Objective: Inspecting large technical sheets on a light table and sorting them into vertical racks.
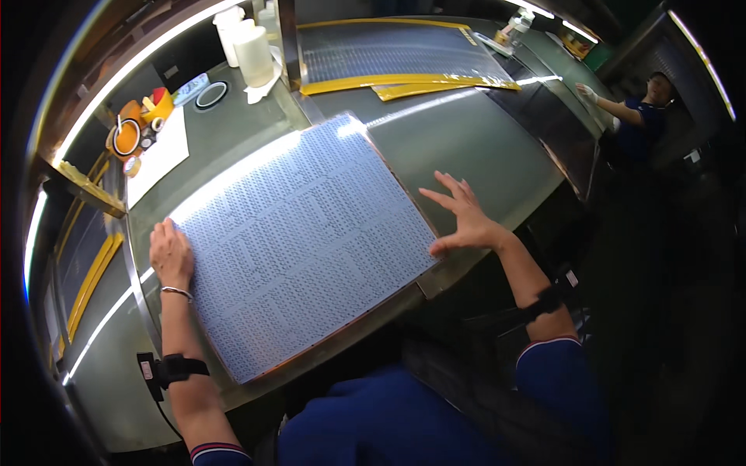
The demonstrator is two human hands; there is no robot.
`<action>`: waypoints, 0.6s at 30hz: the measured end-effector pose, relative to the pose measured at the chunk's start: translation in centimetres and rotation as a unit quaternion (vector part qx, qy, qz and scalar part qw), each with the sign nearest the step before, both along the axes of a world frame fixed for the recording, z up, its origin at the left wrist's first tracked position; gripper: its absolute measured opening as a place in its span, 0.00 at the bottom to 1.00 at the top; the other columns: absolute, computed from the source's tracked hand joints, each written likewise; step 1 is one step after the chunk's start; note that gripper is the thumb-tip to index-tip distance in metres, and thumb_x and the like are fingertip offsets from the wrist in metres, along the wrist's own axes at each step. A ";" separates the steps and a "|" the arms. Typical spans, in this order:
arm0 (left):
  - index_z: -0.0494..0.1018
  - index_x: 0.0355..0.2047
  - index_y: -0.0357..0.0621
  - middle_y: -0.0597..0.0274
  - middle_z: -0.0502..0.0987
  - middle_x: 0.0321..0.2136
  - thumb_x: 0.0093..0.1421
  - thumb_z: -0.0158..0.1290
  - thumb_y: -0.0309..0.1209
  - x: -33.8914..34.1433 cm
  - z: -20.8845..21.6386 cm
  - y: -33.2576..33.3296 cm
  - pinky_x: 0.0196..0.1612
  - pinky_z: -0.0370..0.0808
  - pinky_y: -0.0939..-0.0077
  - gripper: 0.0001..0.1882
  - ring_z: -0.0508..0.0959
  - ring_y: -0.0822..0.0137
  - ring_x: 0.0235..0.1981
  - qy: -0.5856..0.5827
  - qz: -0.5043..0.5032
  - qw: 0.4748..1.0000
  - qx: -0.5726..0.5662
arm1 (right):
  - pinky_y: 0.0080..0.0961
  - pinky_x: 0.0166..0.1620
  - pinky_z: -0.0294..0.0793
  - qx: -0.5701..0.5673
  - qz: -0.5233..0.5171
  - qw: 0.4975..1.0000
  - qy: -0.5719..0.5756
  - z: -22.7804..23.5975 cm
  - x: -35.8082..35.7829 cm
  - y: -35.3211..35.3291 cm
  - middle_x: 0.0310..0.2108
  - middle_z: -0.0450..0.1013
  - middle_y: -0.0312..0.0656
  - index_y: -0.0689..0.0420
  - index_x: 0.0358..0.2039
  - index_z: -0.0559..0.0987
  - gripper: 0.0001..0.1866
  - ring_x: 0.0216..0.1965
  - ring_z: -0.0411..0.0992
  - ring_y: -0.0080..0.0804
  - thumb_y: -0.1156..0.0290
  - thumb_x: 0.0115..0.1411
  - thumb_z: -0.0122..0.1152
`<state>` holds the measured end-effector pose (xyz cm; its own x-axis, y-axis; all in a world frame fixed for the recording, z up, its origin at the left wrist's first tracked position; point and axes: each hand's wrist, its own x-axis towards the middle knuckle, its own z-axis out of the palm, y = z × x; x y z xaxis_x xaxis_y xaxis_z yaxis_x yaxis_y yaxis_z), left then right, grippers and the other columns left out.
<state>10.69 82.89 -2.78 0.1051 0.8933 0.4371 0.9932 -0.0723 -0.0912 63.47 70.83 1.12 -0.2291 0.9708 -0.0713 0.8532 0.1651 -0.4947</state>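
A large pale blue-grey rectangular panel (311, 241), covered in rows of a small repeated pattern, lies in front of me on the green worktop. Copper-coloured edging shows along its near and right sides. My left hand (172, 255) is at the panel's left edge, fingers close together and bent against it; the thumb is mostly hidden. At the right edge, my right hand (466, 221) has its fingers spread with nothing between them. Its thumb is at or just over the panel's right edge; whether it touches is unclear.
Yellow-edged dark sheets (396, 54) lie beyond the panel. Plastic bottles (252, 54), an orange cup (126, 138), tape rolls (132, 165) and white paper (161, 155) are at the far left. A dark glossy sheet (536, 128) overhangs rightward. A co-worker (645, 113) is at the far right.
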 end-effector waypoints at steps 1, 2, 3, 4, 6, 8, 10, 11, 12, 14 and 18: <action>0.69 0.43 0.34 0.52 0.70 0.36 0.56 0.42 0.29 -0.1 -0.2 0.4 0.42 0.69 0.64 0.16 0.71 0.54 0.39 0.009 0.009 1.000 -0.012 | 0.44 0.67 0.28 -0.005 0.015 1.000 0.006 0.1 0.5 -1.2 0.66 0.41 0.47 0.42 0.59 0.64 0.52 0.67 0.34 0.46 0.37 0.32 0.70; 0.69 0.43 0.34 0.52 0.70 0.36 0.56 0.42 0.29 -0.4 -0.4 0.6 0.42 0.69 0.64 0.16 0.71 0.54 0.39 0.007 0.006 1.000 -0.014 | 0.44 0.67 0.28 -0.018 0.005 1.000 0.002 0.3 0.5 -2.0 0.66 0.41 0.47 0.42 0.60 0.64 0.52 0.68 0.34 0.44 0.37 0.33 0.70; 0.69 0.43 0.35 0.52 0.70 0.36 0.55 0.43 0.29 -0.4 -0.5 1.2 0.42 0.69 0.63 0.16 0.71 0.55 0.38 0.010 0.018 0.999 -0.033 | 0.44 0.67 0.28 -0.016 0.001 1.000 -0.001 0.1 0.6 -2.3 0.66 0.41 0.47 0.42 0.60 0.64 0.52 0.68 0.34 0.44 0.37 0.33 0.70; 0.69 0.43 0.35 0.52 0.70 0.35 0.54 0.43 0.29 -0.4 -0.4 1.7 0.42 0.69 0.63 0.17 0.71 0.55 0.38 0.014 0.032 0.998 -0.051 | 0.45 0.66 0.29 -0.011 -0.001 1.000 -0.009 -0.2 0.7 -2.4 0.66 0.41 0.47 0.43 0.60 0.63 0.52 0.68 0.34 0.44 0.38 0.33 0.70; 0.69 0.43 0.35 0.52 0.70 0.37 0.55 0.43 0.29 0.8 -0.7 1.6 0.43 0.69 0.63 0.17 0.70 0.55 0.40 0.014 0.050 0.996 -0.074 | 0.46 0.66 0.29 -0.012 -0.007 1.000 -0.011 -0.4 0.5 -2.3 0.66 0.42 0.48 0.45 0.60 0.63 0.52 0.67 0.36 0.46 0.39 0.34 0.70; 0.68 0.45 0.34 0.52 0.70 0.43 0.56 0.43 0.31 0.4 -0.7 0.9 0.48 0.67 0.63 0.18 0.68 0.56 0.47 -0.012 0.060 0.997 -0.044 | 0.47 0.66 0.29 0.004 -0.023 1.000 -0.017 1.4 0.2 -3.3 0.66 0.43 0.48 0.46 0.60 0.63 0.52 0.67 0.36 0.47 0.40 0.34 0.70; 0.64 0.51 0.34 0.51 0.65 0.52 0.59 0.41 0.35 -1.4 -2.6 0.7 0.57 0.59 0.63 0.22 0.63 0.57 0.55 -0.052 0.067 0.996 -0.012 | 0.51 0.65 0.31 0.026 -0.010 0.998 -0.062 1.8 -1.5 -2.9 0.65 0.46 0.51 0.48 0.61 0.61 0.49 0.67 0.38 0.50 0.45 0.39 0.69; 0.61 0.55 0.34 0.51 0.61 0.58 0.61 0.39 0.38 -1.9 -2.9 0.7 0.62 0.54 0.63 0.26 0.58 0.57 0.60 -0.074 0.072 0.994 -0.024 | 0.52 0.64 0.31 0.053 0.073 0.992 -0.091 1.9 -3.1 -2.5 0.65 0.46 0.51 0.48 0.61 0.60 0.47 0.67 0.38 0.50 0.46 0.42 0.67; 0.56 0.58 0.34 0.51 0.56 0.60 0.63 0.37 0.42 -1.9 -3.0 0.6 0.64 0.49 0.63 0.29 0.54 0.58 0.63 -0.064 0.072 0.994 -0.053 | 0.54 0.64 0.31 0.081 0.151 0.977 -0.124 1.7 -5.2 -2.2 0.64 0.47 0.52 0.49 0.62 0.59 0.45 0.67 0.38 0.51 0.47 0.46 0.65; 0.46 0.63 0.36 0.51 0.45 0.65 0.64 0.32 0.51 -1.2 -2.6 0.5 0.66 0.38 0.61 0.36 0.44 0.60 0.67 -0.053 0.088 0.986 -0.129 | 0.49 0.65 0.31 0.040 0.294 0.953 -0.055 -0.3 -11.5 -1.4 0.65 0.46 0.51 0.47 0.63 0.57 0.40 0.67 0.39 0.50 0.45 0.53 0.57; 0.44 0.64 0.36 0.51 0.43 0.66 0.62 0.32 0.56 1.0 -0.7 0.2 0.66 0.35 0.60 0.40 0.42 0.60 0.67 -0.069 0.117 0.974 -0.183 | 0.44 0.66 0.33 0.123 0.374 0.919 -0.027 -2.7 -16.7 6.0 0.66 0.45 0.49 0.50 0.63 0.57 0.36 0.67 0.40 0.42 0.46 0.58 0.49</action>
